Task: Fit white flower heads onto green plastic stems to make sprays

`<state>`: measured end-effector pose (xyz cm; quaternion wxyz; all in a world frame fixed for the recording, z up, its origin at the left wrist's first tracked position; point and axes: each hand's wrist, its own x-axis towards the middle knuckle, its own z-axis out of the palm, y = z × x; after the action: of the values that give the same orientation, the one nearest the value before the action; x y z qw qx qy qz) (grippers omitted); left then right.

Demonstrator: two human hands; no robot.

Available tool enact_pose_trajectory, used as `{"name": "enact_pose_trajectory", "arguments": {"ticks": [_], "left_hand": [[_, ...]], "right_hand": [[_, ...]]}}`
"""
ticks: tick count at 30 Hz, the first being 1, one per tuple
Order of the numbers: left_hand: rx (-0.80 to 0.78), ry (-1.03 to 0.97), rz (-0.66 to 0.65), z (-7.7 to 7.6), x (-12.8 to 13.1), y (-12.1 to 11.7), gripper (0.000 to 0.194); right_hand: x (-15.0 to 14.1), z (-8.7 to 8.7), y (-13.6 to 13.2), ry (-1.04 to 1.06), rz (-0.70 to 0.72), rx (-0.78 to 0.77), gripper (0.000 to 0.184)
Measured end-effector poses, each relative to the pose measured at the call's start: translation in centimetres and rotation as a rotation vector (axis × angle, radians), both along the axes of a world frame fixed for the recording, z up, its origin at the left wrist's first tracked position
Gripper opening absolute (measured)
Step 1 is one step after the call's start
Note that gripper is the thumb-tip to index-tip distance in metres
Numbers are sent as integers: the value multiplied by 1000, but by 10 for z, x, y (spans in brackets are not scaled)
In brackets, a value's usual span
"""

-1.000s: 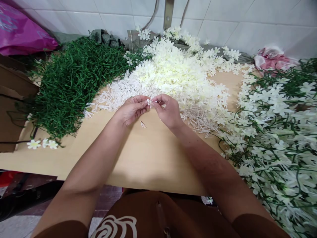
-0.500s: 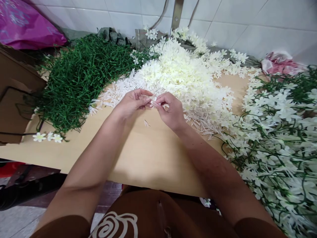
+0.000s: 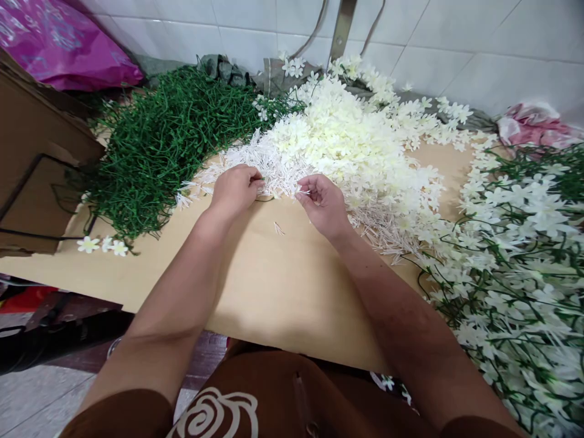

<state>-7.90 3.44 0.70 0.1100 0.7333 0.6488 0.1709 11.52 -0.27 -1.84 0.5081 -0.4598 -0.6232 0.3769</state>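
My left hand [image 3: 236,190] rests curled at the near edge of a heap of thin white plastic stamens [image 3: 269,167], fingers closed on something I cannot make out. My right hand [image 3: 323,202] hovers a little to the right, palm partly up, thumb and forefinger pinching a small white piece [image 3: 303,193]. A gap separates the two hands. One loose white stamen [image 3: 278,229] lies on the tan board [image 3: 274,286] between my wrists. Behind the stamens rises a big pile of cream flower heads [image 3: 351,137].
A mound of green plastic stems [image 3: 155,140] fills the left back. Assembled green sprays with white flowers [image 3: 520,255] cover the right side. Three small flowers [image 3: 103,245] lie at the left. A cardboard box [image 3: 31,158] and a magenta bag [image 3: 64,42] stand far left.
My hands were pinched together on a small white flower; now they have come apart, the left dropping onto the stamen heap, the right keeping a small white piece.
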Motion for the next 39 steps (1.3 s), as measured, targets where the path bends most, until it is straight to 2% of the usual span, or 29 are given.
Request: {"name": "enact_pose_trajectory", "arguments": {"ticks": [3, 6, 9, 11, 13, 17, 21, 26, 31, 33, 36, 39], "left_hand": [[-19, -81, 7, 1, -3, 1, 21], [53, -110, -14, 12, -9, -7, 21], [187, -134, -42, 26, -14, -28, 18], [252, -188, -45, 30, -16, -48, 19], [266, -258, -24, 26, -16, -70, 21], [95, -330, -96, 1, -6, -109, 25], [69, -318, -63, -14, 0, -129, 28], [85, -305, 48, -18, -8, -129, 30], [87, -325, 80, -30, -13, -124, 27], [93, -328, 105, -30, -15, -122, 25], [76, -268, 127, -18, -20, -111, 23], [88, -102, 96, 1, -23, -84, 25]], "right_hand": [[1, -5, 2, -22, 16, -62, 7], [5, -13, 3, -75, 11, -92, 7], [7, -20, 4, -177, 5, -55, 7], [8, -24, 4, -237, 0, -11, 7], [7, -26, 3, -280, 3, 35, 7], [4, -29, 1, -336, -13, 118, 8], [4, -31, -2, -344, -48, 145, 10], [4, -31, -10, -352, -70, 171, 10], [3, -30, -14, -354, -58, 179, 6], [2, -30, -13, -338, -65, 156, 6], [3, -29, -12, -309, -68, 112, 7], [3, -28, -12, -276, -68, 84, 7]]}}
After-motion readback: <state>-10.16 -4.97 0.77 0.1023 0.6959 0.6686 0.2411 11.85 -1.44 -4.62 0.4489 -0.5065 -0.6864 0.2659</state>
